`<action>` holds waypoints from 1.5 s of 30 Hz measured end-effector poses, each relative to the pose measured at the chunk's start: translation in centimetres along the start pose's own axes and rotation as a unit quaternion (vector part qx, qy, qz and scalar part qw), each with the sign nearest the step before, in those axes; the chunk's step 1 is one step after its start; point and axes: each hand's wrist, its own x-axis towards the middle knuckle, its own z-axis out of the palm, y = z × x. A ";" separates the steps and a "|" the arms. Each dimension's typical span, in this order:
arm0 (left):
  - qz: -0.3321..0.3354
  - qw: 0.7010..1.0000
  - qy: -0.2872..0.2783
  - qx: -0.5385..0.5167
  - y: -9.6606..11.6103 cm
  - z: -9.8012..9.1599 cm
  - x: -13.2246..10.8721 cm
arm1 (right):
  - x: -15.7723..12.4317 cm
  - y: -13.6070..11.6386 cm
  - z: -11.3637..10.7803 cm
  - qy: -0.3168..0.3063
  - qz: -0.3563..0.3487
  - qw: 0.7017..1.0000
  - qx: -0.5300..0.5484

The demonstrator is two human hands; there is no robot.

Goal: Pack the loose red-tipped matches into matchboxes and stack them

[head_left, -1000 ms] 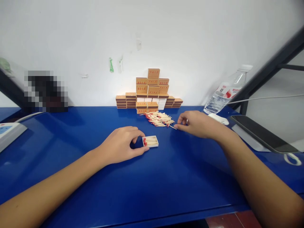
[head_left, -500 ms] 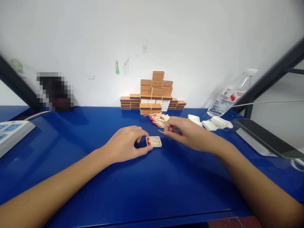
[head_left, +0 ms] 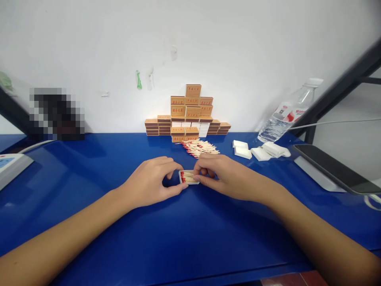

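Forearms are reaching in low from both sides over the glossy blue table (head_left: 190, 238). I'm pinching the left end of the small white cardboard tray of red-tipped matches (head_left: 187, 177) between my left hand's (head_left: 151, 180) thumb and forefinger. My right hand (head_left: 222, 176) is curling shut around its right end, thumb on the near edge. It's sitting just before the loose pile of red-headed wooden matchsticks (head_left: 200, 147).
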 end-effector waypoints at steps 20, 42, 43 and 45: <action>-0.022 0.999 -0.039 -0.002 -0.3 -0.1 0.1 | 0.0 9.3 -2.4 0.057 0.100 0.988 -0.103; -0.029 0.999 -0.046 0.007 -0.3 0.0 0.2 | -0.1 9.2 -2.9 0.052 0.113 0.987 -0.105; -0.033 0.998 -0.046 0.009 -0.3 0.0 0.2 | -0.2 9.1 -3.1 0.062 0.111 0.986 -0.104; -0.041 0.998 -0.047 0.016 -0.4 -0.1 0.2 | -0.2 8.8 -3.4 0.080 0.100 0.987 -0.098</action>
